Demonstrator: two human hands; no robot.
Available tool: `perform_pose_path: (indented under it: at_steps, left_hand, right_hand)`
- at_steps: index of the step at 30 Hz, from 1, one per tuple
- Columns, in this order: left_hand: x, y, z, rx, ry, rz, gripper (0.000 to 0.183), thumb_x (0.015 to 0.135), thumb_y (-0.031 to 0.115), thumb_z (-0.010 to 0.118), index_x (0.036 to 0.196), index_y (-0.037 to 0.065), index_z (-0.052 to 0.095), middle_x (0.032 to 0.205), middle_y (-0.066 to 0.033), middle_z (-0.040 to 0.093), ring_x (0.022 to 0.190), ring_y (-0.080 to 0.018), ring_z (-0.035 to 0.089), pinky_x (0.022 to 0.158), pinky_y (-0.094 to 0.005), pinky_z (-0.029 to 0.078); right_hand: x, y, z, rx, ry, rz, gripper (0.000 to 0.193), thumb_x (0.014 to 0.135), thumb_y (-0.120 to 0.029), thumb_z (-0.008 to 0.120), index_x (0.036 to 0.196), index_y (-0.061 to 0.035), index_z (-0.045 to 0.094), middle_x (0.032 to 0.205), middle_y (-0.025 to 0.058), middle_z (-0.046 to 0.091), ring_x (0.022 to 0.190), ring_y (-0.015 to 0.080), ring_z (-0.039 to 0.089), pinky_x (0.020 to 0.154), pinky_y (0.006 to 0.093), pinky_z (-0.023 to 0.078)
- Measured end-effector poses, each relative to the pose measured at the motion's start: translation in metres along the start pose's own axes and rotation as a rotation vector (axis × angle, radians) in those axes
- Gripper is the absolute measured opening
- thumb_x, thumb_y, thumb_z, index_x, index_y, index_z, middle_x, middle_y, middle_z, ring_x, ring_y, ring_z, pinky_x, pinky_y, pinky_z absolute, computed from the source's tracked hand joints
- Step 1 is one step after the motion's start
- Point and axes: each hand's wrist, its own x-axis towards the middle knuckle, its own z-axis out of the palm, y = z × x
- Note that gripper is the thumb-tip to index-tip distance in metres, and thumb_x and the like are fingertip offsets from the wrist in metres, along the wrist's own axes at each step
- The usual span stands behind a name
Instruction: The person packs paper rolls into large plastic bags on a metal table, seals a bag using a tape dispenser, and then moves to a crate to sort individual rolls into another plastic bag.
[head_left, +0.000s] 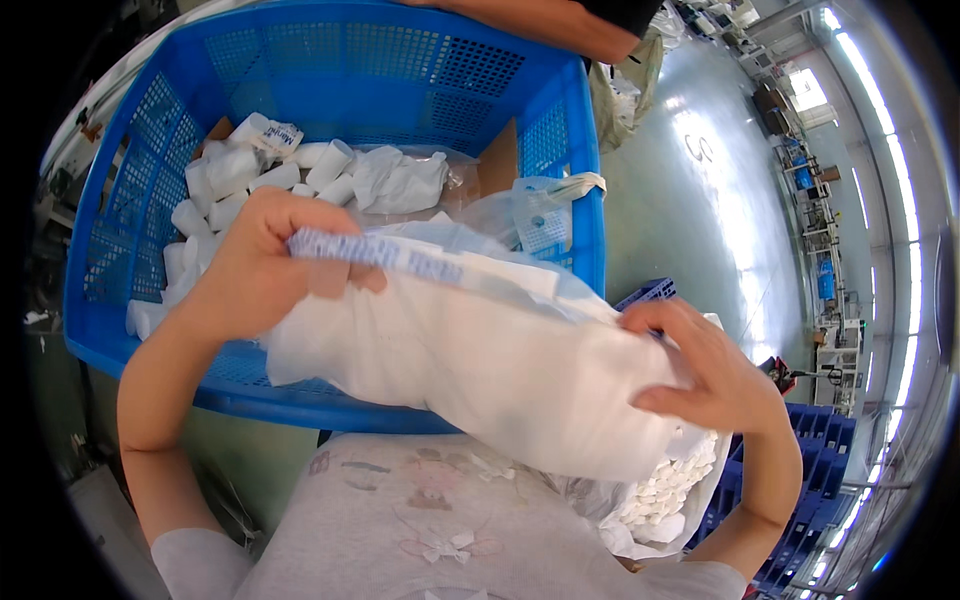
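Note:
Both hands hold a long white plastic bag, stretched out in front of my body and partly blurred by motion. A strip with blue print runs along its upper edge. My left hand is closed on the bag's upper left end, fingers wrapped over the printed strip. At the right end, my right hand grips the bag with thumb and fingers apart on either side of it. What the bag contains is hard to make out. Behind it, a large blue plastic crate holds several white rolls and clear plastic wrapping.
A person's arm rests along the crate's far rim. At lower right, an open bag of small white pieces lies by my right forearm. Blue pallets stand beyond it. A clear bag hangs at the crate's right wall.

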Motion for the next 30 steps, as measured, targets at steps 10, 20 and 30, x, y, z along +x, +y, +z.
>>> perform_pose_path:
  at_steps: [10, 20, 30]
  left_hand:
    - [-0.012, -0.027, -0.028, 0.101, -0.086, -0.116, 0.011, 0.069, 0.006, 0.063, 0.074, -0.001, 0.069, 0.064, -0.0030, 0.064, 0.057, -0.0057, 0.053, 0.053, -0.0201, 0.040]
    - [-0.049, -0.050, -0.056, 0.047, -0.121, -0.313, 0.013, 0.071, 0.004, 0.060, 0.076, -0.003, 0.069, 0.068, -0.0056, 0.067, 0.055, -0.0080, 0.054, 0.054, -0.0213, 0.044]
    - [-0.055, -0.071, -0.067, 0.014, -0.169, -0.398, 0.014, 0.071, 0.004, 0.059, 0.077, -0.005, 0.068, 0.069, -0.0061, 0.065, 0.061, -0.0079, 0.054, 0.058, -0.0213, 0.044]
  right_hand:
    - [0.045, 0.025, -0.003, 0.317, -0.358, 0.105, 0.046, 0.067, -0.033, 0.077, 0.098, -0.0068, 0.054, 0.081, 0.0025, 0.051, 0.074, 0.0140, 0.048, 0.066, 0.0270, 0.040]
    - [0.019, 0.024, 0.011, 0.144, 0.033, -0.059, 0.035, 0.061, -0.016, 0.082, 0.072, -0.0071, 0.050, 0.073, 0.0012, 0.046, 0.075, 0.0182, 0.041, 0.061, 0.0294, 0.034]
    - [0.030, 0.022, 0.007, -0.089, 0.047, -0.172, 0.034, 0.064, -0.020, 0.079, 0.075, -0.0055, 0.050, 0.077, 0.0082, 0.050, 0.072, 0.0252, 0.047, 0.061, 0.0358, 0.038]
